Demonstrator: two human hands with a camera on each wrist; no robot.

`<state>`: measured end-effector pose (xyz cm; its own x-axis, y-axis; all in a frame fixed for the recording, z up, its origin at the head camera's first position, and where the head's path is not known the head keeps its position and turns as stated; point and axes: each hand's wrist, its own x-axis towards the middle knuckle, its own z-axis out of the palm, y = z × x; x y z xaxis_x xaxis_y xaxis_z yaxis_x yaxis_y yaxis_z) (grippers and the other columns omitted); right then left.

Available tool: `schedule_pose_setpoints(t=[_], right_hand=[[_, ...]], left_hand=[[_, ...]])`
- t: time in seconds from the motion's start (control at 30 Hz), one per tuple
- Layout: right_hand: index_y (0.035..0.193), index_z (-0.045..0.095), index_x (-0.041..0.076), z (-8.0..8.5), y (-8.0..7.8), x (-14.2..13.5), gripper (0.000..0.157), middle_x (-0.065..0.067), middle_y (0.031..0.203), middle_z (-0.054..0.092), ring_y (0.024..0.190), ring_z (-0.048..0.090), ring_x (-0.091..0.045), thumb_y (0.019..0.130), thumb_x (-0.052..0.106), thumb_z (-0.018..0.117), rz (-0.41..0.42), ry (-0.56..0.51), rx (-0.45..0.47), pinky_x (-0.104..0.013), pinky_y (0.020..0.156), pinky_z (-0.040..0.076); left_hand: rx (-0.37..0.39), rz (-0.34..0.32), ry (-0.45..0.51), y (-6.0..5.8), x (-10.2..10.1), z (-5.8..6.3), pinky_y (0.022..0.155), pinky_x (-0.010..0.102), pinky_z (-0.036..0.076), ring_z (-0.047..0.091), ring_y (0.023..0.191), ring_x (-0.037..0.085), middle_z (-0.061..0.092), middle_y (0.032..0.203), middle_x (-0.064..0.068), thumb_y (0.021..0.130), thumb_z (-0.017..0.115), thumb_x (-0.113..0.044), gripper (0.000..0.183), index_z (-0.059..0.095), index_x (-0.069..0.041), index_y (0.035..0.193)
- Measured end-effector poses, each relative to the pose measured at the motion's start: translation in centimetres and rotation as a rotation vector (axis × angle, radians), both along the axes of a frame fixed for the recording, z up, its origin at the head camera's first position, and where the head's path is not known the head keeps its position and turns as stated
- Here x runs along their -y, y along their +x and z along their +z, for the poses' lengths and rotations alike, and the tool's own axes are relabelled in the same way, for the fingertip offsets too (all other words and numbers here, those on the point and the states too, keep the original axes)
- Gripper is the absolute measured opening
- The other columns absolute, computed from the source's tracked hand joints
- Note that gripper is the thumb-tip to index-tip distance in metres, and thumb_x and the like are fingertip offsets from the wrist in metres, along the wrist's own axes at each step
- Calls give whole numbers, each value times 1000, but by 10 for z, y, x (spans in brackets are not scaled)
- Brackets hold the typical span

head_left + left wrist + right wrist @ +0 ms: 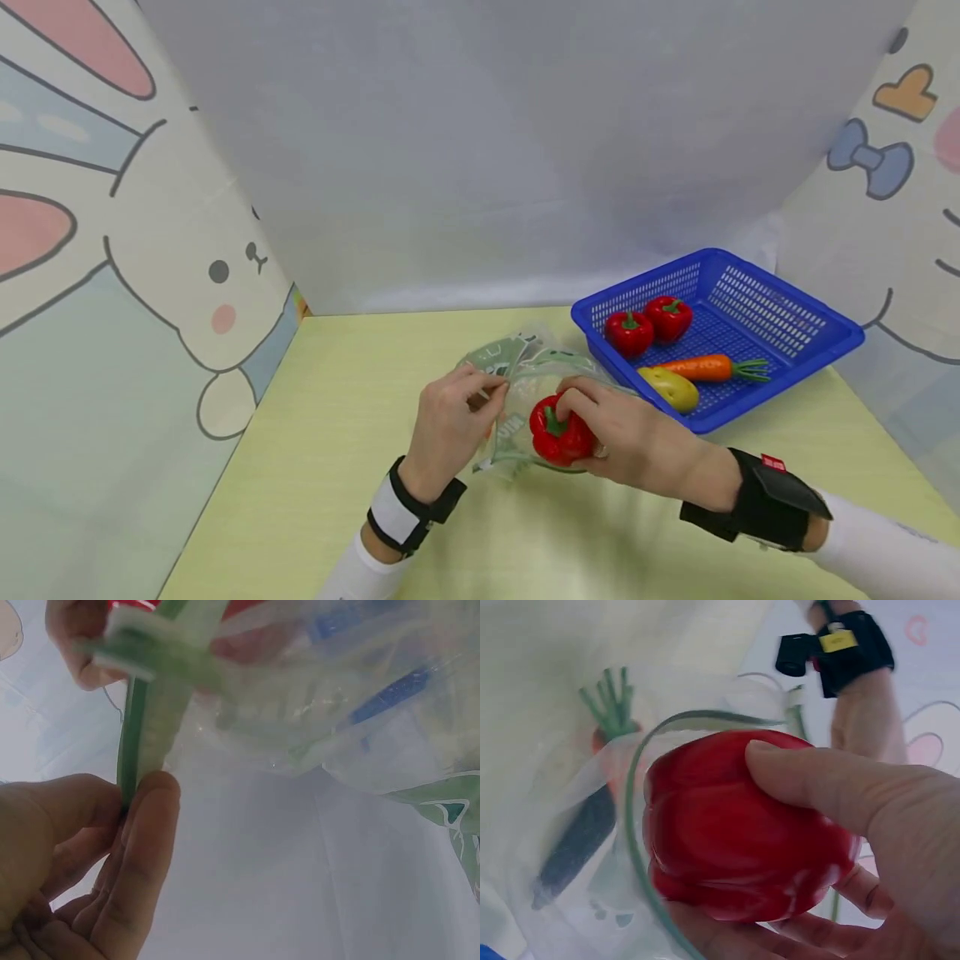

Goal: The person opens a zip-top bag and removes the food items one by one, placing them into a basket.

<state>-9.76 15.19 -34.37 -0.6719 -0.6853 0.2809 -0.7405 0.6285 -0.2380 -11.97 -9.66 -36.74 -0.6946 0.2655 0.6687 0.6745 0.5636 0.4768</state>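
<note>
A clear zip bag (517,408) with green print is held above the table, its mouth apart. My left hand (452,429) pinches the bag's green zip edge (133,742) between thumb and fingers. In my right hand (645,437) is a red bell pepper (558,442), gripped with the thumb over it, right at the bag's mouth. The right wrist view shows the pepper (742,817) overlapping the green rim. Through the clear plastic there, a carrot (604,750) with a green top and a long dark vegetable (581,847) show.
A blue mesh basket (828,333) stands at the right, close beside the bag. It holds two red bell peppers (628,335), a carrot (697,368) and a yellow potato-like vegetable (670,389). Pale walls with cartoon rabbits flank the yellow table (330,467).
</note>
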Motion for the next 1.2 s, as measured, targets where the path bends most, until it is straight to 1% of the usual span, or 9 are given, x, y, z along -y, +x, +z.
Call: schedule_pose_setpoints(t=[0.07, 0.13, 0.2, 0.3, 0.57, 0.7, 0.83, 1.0, 1.2], right_hand=[[119, 54, 14, 4, 4, -7, 67, -8, 126, 63, 99, 73, -18, 70, 13, 99, 34, -52, 18, -22, 78, 64], [127, 52, 14, 10, 7, -14, 75, -5, 125, 63, 100, 72, -16, 70, 15, 100, 36, -82, 54, -21, 78, 64], [136, 51, 14, 19, 9, -22, 82, -3, 127, 61, 103, 71, -15, 70, 20, 100, -4, -73, 101, -23, 81, 64], [145, 54, 12, 30, 9, -36, 88, -3, 130, 57, 106, 70, -16, 70, 20, 100, -52, -75, 147, -22, 79, 64], [139, 59, 14, 47, -5, -77, 88, -6, 126, 57, 106, 68, -21, 63, 16, 103, -84, -153, 112, -16, 70, 60], [135, 59, 13, 52, -15, -97, 88, -8, 123, 59, 105, 64, -18, 59, 13, 104, -124, -158, 81, -16, 67, 60], [135, 57, 5, 56, -32, -117, 89, -11, 126, 60, 104, 61, -20, 59, 10, 103, -201, -135, 92, -15, 65, 58], [139, 54, -2, 54, -65, -141, 88, -21, 127, 59, 106, 59, -31, 66, 14, 101, -321, -34, 119, -15, 65, 55], [141, 55, -2, 43, -109, -171, 83, -30, 123, 55, 101, 58, -35, 74, 23, 96, -418, 91, 221, -31, 66, 57]], left_hand=[[3, 3, -1, -1, 0, 0, 62, 17, 60, 74, 65, 13, 75, 81, 6, 87, 82, 1, 6, 82, -1, 92], [6, 6, -6, -1, 0, 0, 62, 17, 60, 74, 66, 13, 75, 81, 6, 87, 82, 1, 6, 82, -2, 92], [9, 7, -9, -1, 0, 0, 61, 18, 60, 74, 66, 13, 75, 81, 6, 88, 81, 1, 6, 83, -2, 93], [14, 8, -14, 0, 1, 0, 60, 18, 59, 74, 66, 13, 74, 80, 7, 88, 81, 1, 6, 83, -2, 93], [14, 13, -18, 0, 1, 0, 60, 17, 59, 74, 66, 13, 75, 82, 6, 89, 80, 1, 7, 83, -3, 94], [11, 13, -16, 1, 1, -1, 60, 16, 58, 73, 65, 12, 75, 81, 6, 88, 80, 1, 7, 83, -3, 93], [19, 9, -10, 0, 2, -1, 60, 16, 58, 73, 66, 13, 74, 81, 5, 89, 80, 1, 6, 82, -3, 93], [24, 7, -11, -1, 2, -1, 60, 16, 58, 73, 66, 13, 73, 81, 5, 89, 80, 0, 6, 82, -3, 93], [17, 9, -14, -1, 2, -1, 60, 16, 58, 73, 65, 12, 73, 80, 5, 88, 81, 1, 6, 82, -3, 93]])
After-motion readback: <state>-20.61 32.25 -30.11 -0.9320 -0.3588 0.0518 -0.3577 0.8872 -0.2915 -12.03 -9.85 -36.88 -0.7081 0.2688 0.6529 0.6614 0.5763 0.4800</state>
